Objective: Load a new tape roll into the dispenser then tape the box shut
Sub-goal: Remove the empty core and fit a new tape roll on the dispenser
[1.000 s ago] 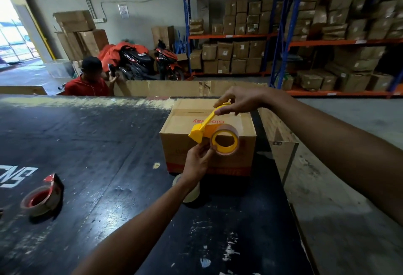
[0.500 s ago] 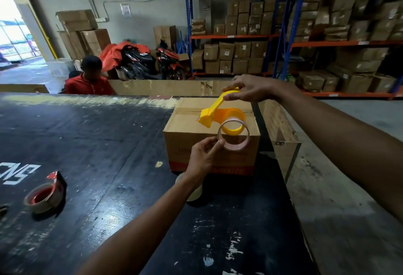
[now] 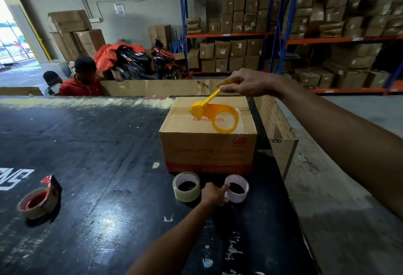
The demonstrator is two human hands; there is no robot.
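Spent core point(image 3: 236, 188) now tabled under my left hand point(image 3: 214, 194), grip uncertain; right hand point(image 3: 247, 81) pinches emptied dispenser point(image 3: 214, 114); fresh roll point(image 3: 186, 186) next.

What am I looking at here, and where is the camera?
No machine: a person wears a camera on the head, looking forward and down, so the two bare arms are their own. The right hand holds a yellow tape dispenser by its handle above a cardboard box; the dispenser's ring is empty. The left hand touches an empty tape core on the black table, beside a clear tape roll. Further left lies a red dispenser with tape. Behind are shelves of cartons.
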